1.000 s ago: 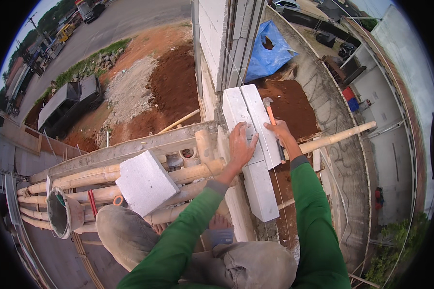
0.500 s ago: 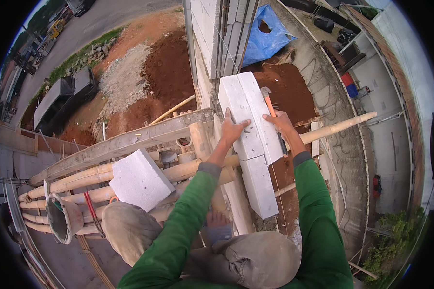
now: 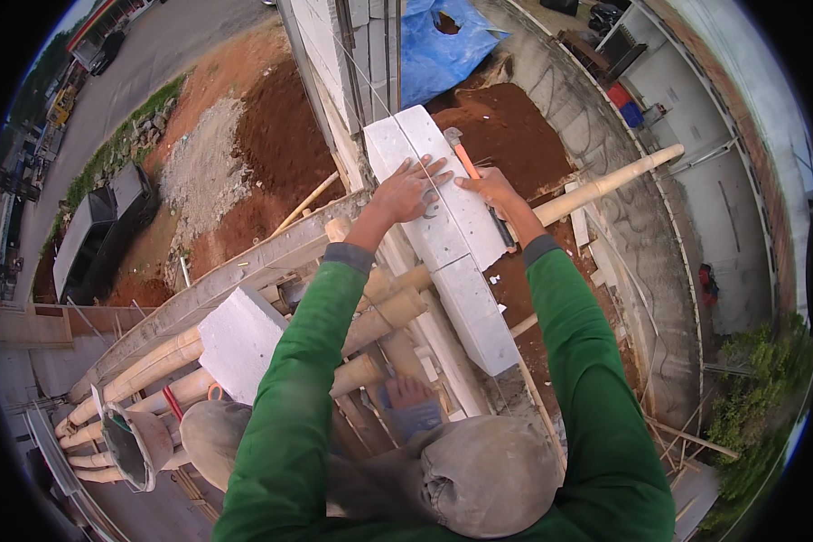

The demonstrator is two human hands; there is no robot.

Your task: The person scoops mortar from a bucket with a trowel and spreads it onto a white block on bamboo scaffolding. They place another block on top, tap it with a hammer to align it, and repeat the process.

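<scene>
A long white lightweight concrete block lies along the top of the narrow wall, end to end with a nearer white block. Flat on the farther block's upper face rests my left hand, its fingers spread and nothing held. At that block's right edge my right hand is closed round a hammer with an orange and black handle, the thumb touching the block. A thin string runs over the block past my hands.
Bamboo poles form the scaffold left of the wall, with another white block and a bucket on them. One bamboo pole juts out to the right. A tall block column rises ahead, with a blue tarp beyond it.
My left hand has shifted from the block's left side onto its top, fingers now spread. The farther block has settled flatter, its left face less visible. My right hand keeps the hammer.
</scene>
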